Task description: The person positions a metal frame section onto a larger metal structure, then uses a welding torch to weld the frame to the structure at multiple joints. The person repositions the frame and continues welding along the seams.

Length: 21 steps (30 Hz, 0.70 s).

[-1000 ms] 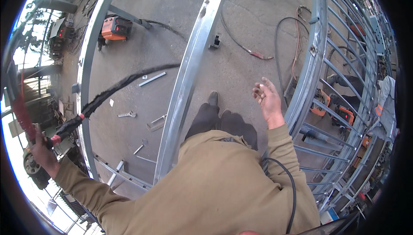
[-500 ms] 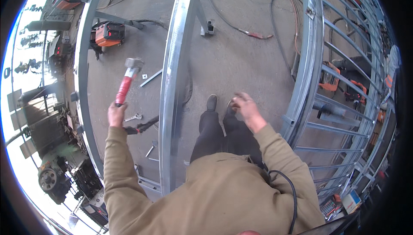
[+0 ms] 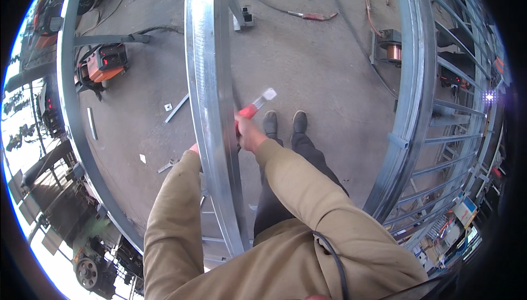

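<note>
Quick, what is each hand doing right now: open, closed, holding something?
Left hand: mostly hidden behind the steel beam; cannot be told.
Right hand: closed on a red-handled hammer.

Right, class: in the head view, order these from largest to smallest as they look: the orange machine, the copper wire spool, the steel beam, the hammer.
1. Steel beam, by far.
2. Orange machine.
3. Hammer and copper wire spool: they look alike in size, and the hammer is blurred and nearer the camera, so unranked.
</note>
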### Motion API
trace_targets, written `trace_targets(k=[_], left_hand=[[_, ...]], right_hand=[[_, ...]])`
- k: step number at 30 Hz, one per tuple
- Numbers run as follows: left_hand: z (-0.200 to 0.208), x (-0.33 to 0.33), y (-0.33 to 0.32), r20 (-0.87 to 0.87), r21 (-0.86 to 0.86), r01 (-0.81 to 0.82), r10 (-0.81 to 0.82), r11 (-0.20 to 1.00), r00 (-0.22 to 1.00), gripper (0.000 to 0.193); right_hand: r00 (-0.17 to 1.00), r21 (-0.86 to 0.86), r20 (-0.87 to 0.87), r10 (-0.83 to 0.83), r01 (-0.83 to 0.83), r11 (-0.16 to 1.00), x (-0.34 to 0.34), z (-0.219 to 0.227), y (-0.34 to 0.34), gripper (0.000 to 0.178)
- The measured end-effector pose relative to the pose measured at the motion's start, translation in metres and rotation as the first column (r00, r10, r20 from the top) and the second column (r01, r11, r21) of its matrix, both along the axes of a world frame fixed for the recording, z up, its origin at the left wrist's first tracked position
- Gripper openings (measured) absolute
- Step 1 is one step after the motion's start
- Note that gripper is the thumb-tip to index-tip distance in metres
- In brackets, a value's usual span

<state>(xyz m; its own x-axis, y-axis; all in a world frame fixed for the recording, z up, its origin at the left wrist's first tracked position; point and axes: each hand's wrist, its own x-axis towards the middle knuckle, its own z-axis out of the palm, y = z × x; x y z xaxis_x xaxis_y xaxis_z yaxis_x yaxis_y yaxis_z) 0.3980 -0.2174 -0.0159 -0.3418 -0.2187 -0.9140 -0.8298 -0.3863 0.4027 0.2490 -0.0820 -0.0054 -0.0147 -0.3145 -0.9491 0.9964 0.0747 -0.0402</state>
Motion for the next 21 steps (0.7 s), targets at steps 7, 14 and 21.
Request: trace_targets(k=[7,14,21], left_hand=[[0.005,0.009,0.005,-0.033,0.234,-0.500,0.521,0.834,0.853,0.025],[0.150,-0.007,-0.002,-0.348,-0.565,-0.470,0.320,0.679,0.881,0.029],[0.273,-0.104,0.192,-0.475,-0.745,0.424,-0.856,0.515,0.205,0.085]], right_hand=[[0.904,0.143,-0.184,-0.386,0.413,0.899,-0.041,0.026,0.039,0.012],[0.749,-0.095,-0.584,-0.313,0.320,0.943,-0.121,0.178,0.136,0.035],[0.648,-0.395,-0.586,-0.486,0.296,0.870,-0.124,0.367,0.300,0.061]])
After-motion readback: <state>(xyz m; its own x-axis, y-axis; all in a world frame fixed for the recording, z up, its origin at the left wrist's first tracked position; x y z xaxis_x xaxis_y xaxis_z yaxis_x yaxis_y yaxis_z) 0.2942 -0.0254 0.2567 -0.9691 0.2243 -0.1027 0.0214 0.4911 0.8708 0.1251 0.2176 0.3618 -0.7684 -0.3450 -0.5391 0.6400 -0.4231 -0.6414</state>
